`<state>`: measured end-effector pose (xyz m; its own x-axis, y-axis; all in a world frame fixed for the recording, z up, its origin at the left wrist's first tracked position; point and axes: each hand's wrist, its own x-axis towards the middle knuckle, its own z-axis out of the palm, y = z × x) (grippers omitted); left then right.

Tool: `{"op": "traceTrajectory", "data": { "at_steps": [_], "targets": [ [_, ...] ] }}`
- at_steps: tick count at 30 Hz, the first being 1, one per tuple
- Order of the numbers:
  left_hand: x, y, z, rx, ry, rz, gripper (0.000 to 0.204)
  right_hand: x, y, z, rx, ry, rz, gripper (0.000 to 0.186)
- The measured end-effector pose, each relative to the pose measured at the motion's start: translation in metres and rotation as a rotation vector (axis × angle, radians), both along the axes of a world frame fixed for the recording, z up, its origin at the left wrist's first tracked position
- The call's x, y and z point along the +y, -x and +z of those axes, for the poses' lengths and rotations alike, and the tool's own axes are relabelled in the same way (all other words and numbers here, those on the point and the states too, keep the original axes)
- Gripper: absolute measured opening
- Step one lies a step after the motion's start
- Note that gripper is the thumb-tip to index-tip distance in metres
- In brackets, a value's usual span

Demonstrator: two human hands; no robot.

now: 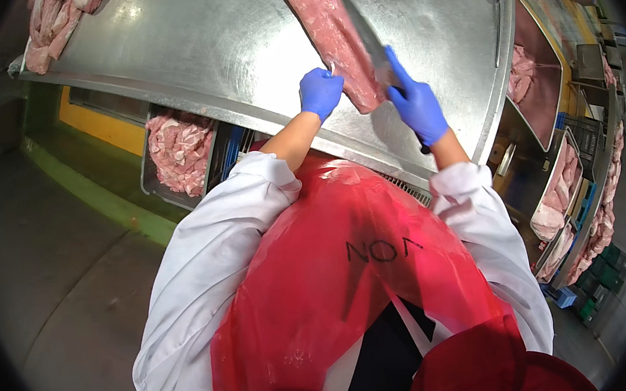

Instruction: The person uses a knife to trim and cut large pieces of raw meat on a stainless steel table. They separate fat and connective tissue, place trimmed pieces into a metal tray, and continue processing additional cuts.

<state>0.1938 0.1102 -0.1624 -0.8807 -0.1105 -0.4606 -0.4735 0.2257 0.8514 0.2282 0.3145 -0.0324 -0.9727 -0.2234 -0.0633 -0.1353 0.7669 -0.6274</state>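
A long pink pork loin [329, 34] lies lengthwise on the steel table [210, 37], its near end close to the front edge. At its left side, my left hand [320, 93], in a blue glove, is closed on a small whitish strip at the meat's edge, perhaps fat or membrane. My right hand [419, 108], also blue-gloved, grips a knife [362, 29] with the index finger stretched along it. The knife's long blade, slightly blurred, points away from me along the loin's right side. Most of its handle is hidden in my palm.
More meat [51, 28] lies at the table's far left corner. A bin of meat pieces [179, 153] stands below the front edge at left. A dark-handled tool [499, 12] rests along the right rim. Beyond that rim are a meat tub [546, 89] and trays of meat [558, 200].
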Motion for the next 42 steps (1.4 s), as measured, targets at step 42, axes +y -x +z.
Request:
{"op": "traceTrajectory", "data": {
  "at_steps": [42],
  "targets": [
    [-0.309, -0.035, 0.077, 0.366, 1.12, -0.651, 0.035, 0.104, -0.168, -0.027, -0.175, 0.156, -0.534, 0.075]
  ]
}}
